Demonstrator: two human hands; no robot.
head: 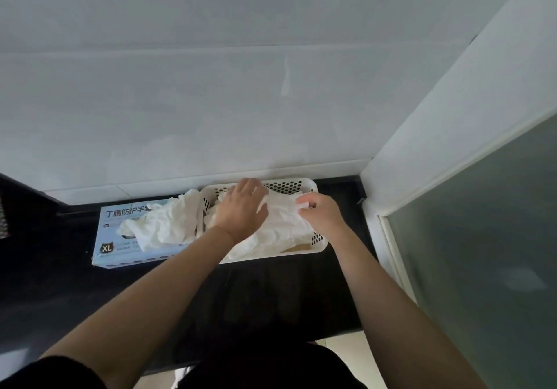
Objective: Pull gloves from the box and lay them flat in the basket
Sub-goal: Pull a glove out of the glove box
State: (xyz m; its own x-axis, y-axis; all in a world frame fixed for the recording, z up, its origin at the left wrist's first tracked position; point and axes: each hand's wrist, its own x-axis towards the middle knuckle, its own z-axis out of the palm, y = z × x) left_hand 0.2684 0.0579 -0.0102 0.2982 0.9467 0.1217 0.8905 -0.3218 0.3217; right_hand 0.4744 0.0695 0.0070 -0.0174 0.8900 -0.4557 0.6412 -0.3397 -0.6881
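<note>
Here, crumpled white gloves (280, 223) in perforated basket (319, 239), hands pressing

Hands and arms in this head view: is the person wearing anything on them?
Nothing shows on the left hand or the right hand: no gloves, rings or watch. Both forearms are bare. A dark sleeve covers the left upper arm at the picture's bottom edge.

a home kitchen or washroom: tiled wall (211, 102), dark counter (60, 292), frosted-glass door (488, 253).
</note>
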